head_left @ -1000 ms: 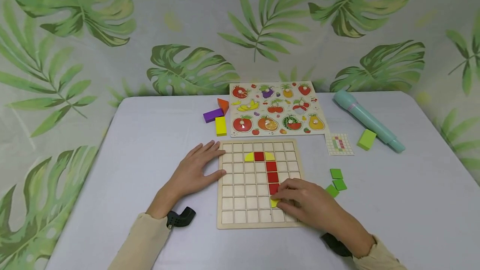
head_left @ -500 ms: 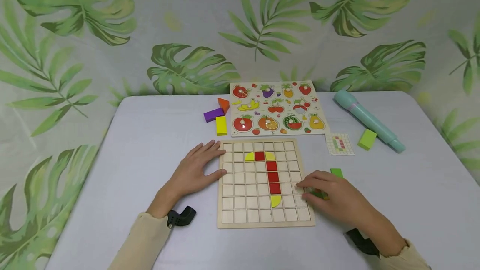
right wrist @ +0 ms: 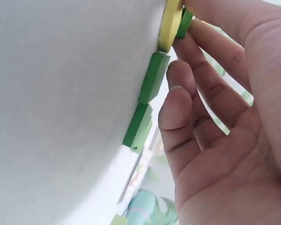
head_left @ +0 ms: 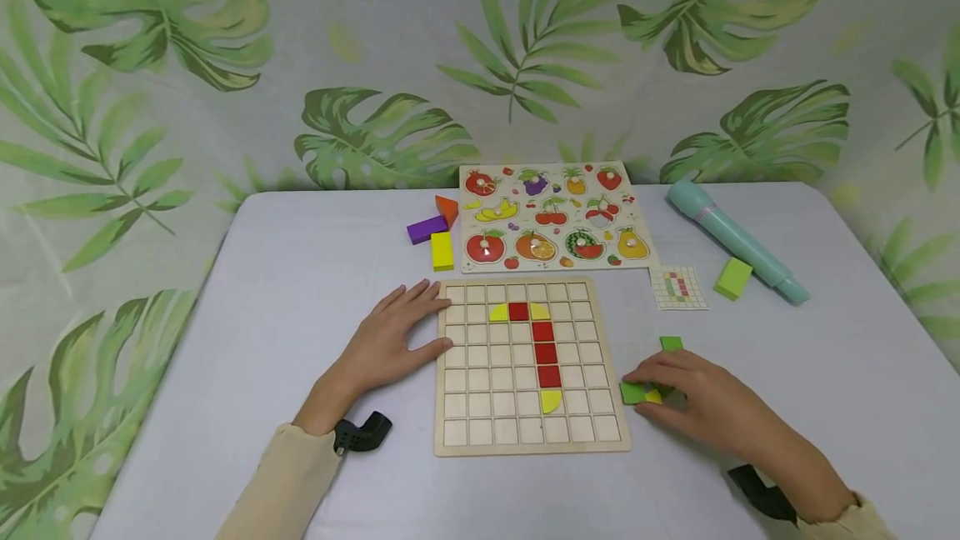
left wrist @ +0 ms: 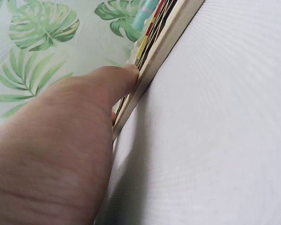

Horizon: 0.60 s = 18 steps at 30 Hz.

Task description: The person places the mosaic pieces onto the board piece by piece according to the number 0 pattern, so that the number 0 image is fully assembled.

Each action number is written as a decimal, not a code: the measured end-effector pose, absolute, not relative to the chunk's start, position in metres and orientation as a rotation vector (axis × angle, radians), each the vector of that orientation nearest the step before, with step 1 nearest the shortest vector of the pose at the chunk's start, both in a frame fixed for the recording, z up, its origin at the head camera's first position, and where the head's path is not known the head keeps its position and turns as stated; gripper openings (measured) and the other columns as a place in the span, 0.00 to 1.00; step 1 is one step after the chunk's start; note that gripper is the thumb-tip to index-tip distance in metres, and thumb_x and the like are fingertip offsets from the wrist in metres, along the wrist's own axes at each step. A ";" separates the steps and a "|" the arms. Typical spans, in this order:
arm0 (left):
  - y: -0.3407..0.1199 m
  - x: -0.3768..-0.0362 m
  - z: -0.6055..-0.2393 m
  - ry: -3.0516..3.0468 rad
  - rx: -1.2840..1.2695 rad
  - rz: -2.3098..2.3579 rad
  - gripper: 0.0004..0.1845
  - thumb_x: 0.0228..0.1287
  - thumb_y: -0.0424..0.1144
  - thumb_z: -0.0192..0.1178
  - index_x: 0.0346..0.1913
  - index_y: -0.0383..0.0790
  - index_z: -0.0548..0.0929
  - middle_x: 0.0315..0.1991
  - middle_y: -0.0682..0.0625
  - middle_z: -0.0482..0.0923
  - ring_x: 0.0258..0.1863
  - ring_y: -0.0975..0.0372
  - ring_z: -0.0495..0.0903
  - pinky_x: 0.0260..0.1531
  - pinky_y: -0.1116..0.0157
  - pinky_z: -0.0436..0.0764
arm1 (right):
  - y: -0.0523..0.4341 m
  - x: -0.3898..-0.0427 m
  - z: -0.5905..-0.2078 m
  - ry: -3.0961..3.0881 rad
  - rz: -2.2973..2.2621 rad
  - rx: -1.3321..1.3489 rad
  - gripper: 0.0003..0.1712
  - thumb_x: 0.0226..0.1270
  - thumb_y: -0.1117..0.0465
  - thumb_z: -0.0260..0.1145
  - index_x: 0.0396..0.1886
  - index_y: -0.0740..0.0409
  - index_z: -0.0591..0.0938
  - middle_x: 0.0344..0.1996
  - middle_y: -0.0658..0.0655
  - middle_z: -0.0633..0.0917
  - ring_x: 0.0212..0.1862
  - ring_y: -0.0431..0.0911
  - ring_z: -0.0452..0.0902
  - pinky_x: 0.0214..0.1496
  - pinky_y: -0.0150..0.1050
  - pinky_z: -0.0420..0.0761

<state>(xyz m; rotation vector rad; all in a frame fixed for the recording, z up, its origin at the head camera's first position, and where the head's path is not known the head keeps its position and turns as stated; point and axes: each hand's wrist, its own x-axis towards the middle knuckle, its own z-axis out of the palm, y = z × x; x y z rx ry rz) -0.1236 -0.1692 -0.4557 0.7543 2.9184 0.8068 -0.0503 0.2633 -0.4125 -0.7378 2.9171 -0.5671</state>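
Since 1 s ago, right hand (head_left: 701, 407) has been withdrawn off the grid board (head_left: 457, 444) to the table (head_left: 262, 290) just right of it, where a green tile (head_left: 632, 392) and a yellow piece (head_left: 653, 397) are pinched by curled fingertips (right wrist: 175, 77); another green tile (head_left: 671, 343) lies just beyond. Left hand (head_left: 386, 344) is kept flat, fingers straight, pressed vs. board's left edge, thumb (left wrist: 117, 77) touching it. On board, a yellow half-round (head_left: 551, 401) sits below three red squares (head_left: 546, 353). Farther back: pattern card (head_left: 678, 287), fruit puzzle (head_left: 555, 219), teal tube (head_left: 735, 240).
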 end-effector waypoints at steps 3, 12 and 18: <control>-0.170 -0.124 -0.456 2.913 0.745 0.806 0.33 0.68 0.60 0.64 0.72 0.50 0.76 0.79 0.52 0.63 0.81 0.58 0.55 0.83 0.55 0.50 | 0.261 -0.051 -0.414 2.940 -0.605 -0.787 0.22 0.54 0.56 0.83 0.50 0.37 0.89 0.46 0.34 0.84 0.46 0.34 0.79 0.46 0.36 0.87; -0.169 -0.122 -0.454 2.903 0.734 0.817 0.33 0.69 0.59 0.64 0.72 0.49 0.77 0.78 0.50 0.64 0.81 0.57 0.56 0.82 0.53 0.51 | 0.236 -0.053 -0.412 2.886 -0.674 -0.854 0.20 0.59 0.49 0.80 0.52 0.36 0.88 0.48 0.34 0.83 0.51 0.35 0.79 0.52 0.39 0.87; -0.168 -0.122 -0.451 2.903 0.726 0.812 0.33 0.68 0.59 0.65 0.72 0.49 0.77 0.78 0.51 0.64 0.81 0.57 0.56 0.82 0.53 0.51 | 0.208 -0.052 -0.414 2.879 -0.756 -0.993 0.19 0.57 0.49 0.81 0.50 0.38 0.90 0.45 0.34 0.82 0.49 0.33 0.78 0.49 0.35 0.87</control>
